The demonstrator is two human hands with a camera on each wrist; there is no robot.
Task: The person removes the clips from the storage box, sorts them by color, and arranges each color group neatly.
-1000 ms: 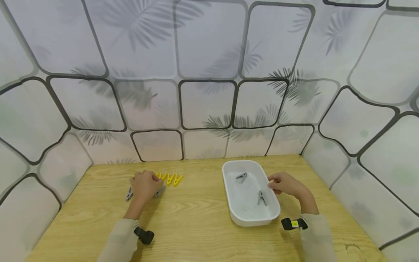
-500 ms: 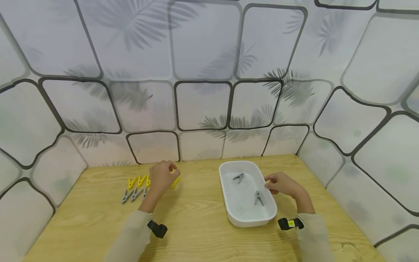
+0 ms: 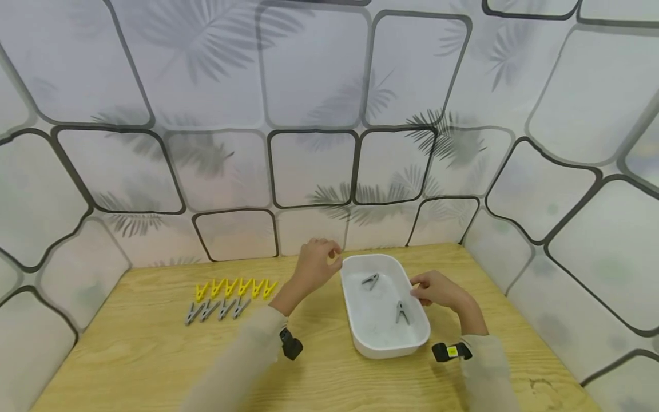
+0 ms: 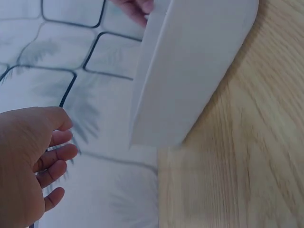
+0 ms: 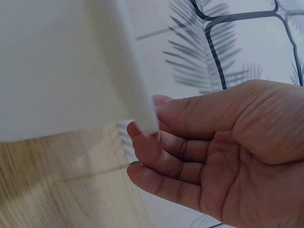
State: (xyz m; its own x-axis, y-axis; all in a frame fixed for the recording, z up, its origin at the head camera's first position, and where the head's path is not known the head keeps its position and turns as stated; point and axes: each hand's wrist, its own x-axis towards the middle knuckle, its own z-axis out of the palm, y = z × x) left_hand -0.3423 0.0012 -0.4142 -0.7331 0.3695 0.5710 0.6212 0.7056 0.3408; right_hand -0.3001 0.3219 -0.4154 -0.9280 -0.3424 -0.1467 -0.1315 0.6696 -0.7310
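My left hand [image 3: 316,263] hovers beside the far left corner of a white plastic basin [image 3: 362,343]. Its fingers curl loosely in the left wrist view, with nothing between them. On the basin's right side, my right hand [image 3: 437,290] pinches the rim; the right wrist view shows the thumb [image 5: 175,114] on one side and fingers on the other. Two grey clips [image 3: 401,312] lie apart inside the basin. To the left on the table, several yellow clips [image 3: 268,290] form a row, with several grey clips [image 3: 240,309] lined up in front of them.
The light wood table [image 3: 128,355] meets a patterned wall covering [image 3: 314,166] at the back and sides. Both wrists carry small black cameras [image 3: 291,344].
My left hand has left the grey clip row and moved right, over the yellow clips, to the basin's far left corner. My right hand stays at the rim.
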